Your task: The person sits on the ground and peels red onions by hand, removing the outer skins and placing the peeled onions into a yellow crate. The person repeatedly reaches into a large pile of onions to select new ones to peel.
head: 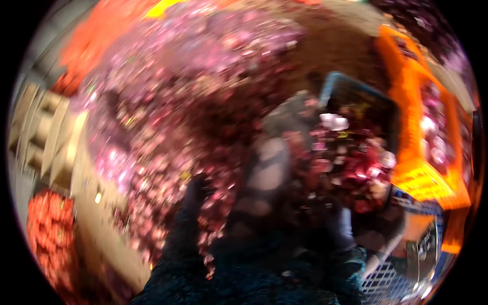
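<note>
A large pile of small reddish-purple bulbs, which look like shallots or red onions (152, 167), spreads before me, blurred by motion. My left hand (198, 187), dark and perhaps gloved, reaches over the pile's near part; its fingers are too blurred to read. My right hand (328, 206) is low in the picture, in shadow beside the near edge of a dark crate with a blue rim (366, 89). Red bulbs (362, 164) and some whitish ones lie in that crate. Whether my right hand grips anything cannot be made out.
Orange plastic crates (423, 179) with red bulbs stand at the right. A blue lattice crate (377, 280) is at the lower right. Wooden pallets (42, 133) and a full orange-red mesh sack (51, 228) are at the left, with more orange-red material (95, 42) behind.
</note>
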